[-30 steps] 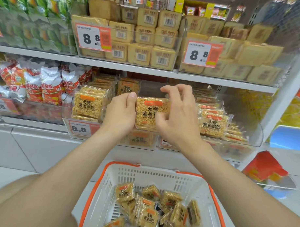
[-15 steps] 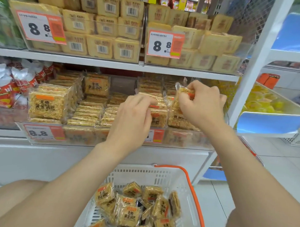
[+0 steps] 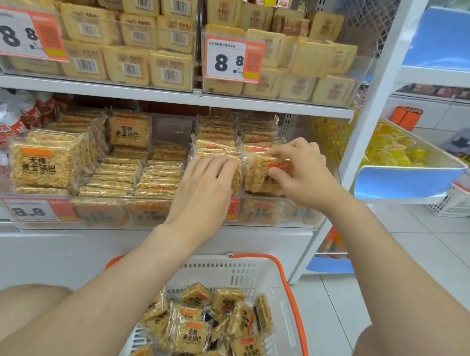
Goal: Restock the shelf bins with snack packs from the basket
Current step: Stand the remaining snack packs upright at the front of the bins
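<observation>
At shelf bin [image 3: 301, 216], pinched snack pack [image 3: 259, 180] by edges with right hand [image 3: 307, 175], left hand [image 3: 204, 188] flat alongside; likely light, brittle.

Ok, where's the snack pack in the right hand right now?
Head view, right of centre: the snack pack stands at the front of the right-hand bin, pinched by the right hand, the left hand just to its left.

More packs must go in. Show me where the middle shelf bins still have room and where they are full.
Free: the hollow in the left bin above the low flat stacks, between the upright pack and the clear divider. Crowded: the right bin, where the left hand rests on tall stacks and the right hand pinches a snack pack.
</observation>
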